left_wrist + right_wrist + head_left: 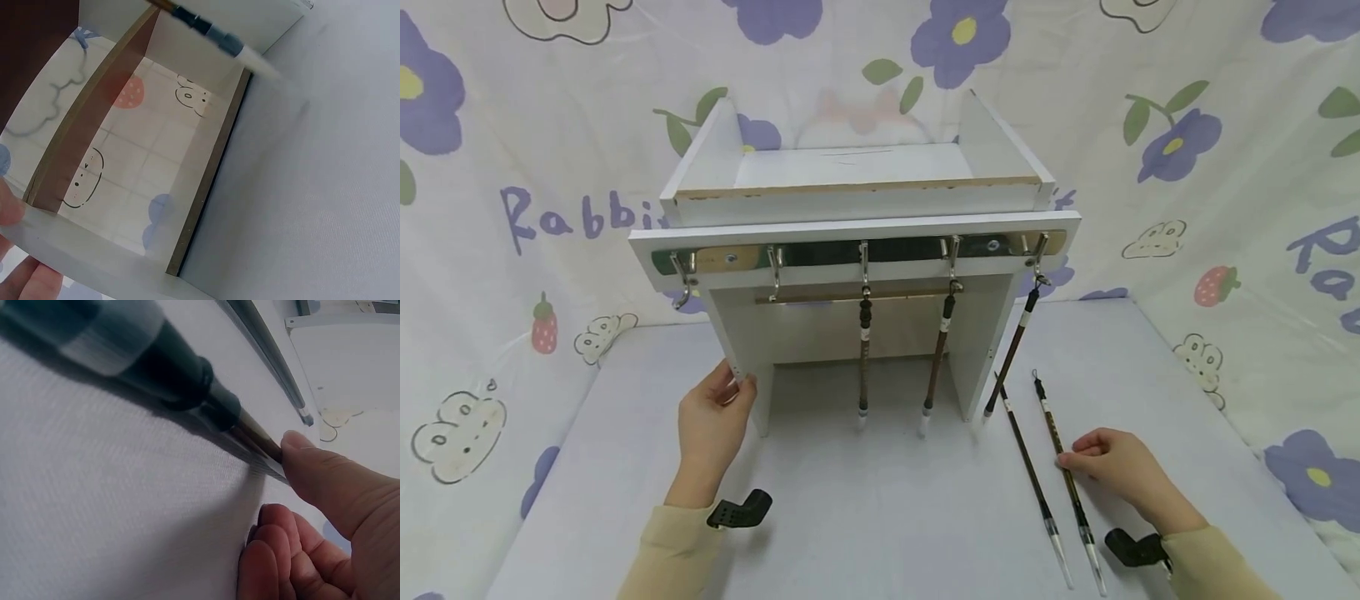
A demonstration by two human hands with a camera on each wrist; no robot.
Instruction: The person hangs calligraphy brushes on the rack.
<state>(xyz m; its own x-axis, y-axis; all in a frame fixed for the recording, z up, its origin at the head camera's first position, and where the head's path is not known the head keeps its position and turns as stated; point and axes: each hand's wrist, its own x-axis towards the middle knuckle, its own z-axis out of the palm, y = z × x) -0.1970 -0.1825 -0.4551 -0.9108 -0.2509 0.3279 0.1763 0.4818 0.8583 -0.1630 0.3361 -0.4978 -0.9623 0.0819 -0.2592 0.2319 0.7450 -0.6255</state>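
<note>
My left hand (713, 429) grips the front edge of the left side panel of a white hook rack (850, 223); in the left wrist view its thumb and fingers lie either side of that panel. Three ink brushes hang from the rack: a middle brush (864, 358), one to its right (937, 358), and a slanting one (1013, 354) on the rightmost hook. Two more lie on the table, an inner brush (1030, 467) and an outer brush (1066, 467). My right hand (1123, 471) touches the outer brush's shaft with the thumb; the other fingers curl loosely beside it.
Two hooks at the left of the metal strip, the leftmost hook (682, 282) and its neighbour (775, 273), carry nothing. An open-topped tray (857, 190) forms the rack's upper part. Behind hangs a patterned cloth (865, 50). White cloth covers the table (850, 517).
</note>
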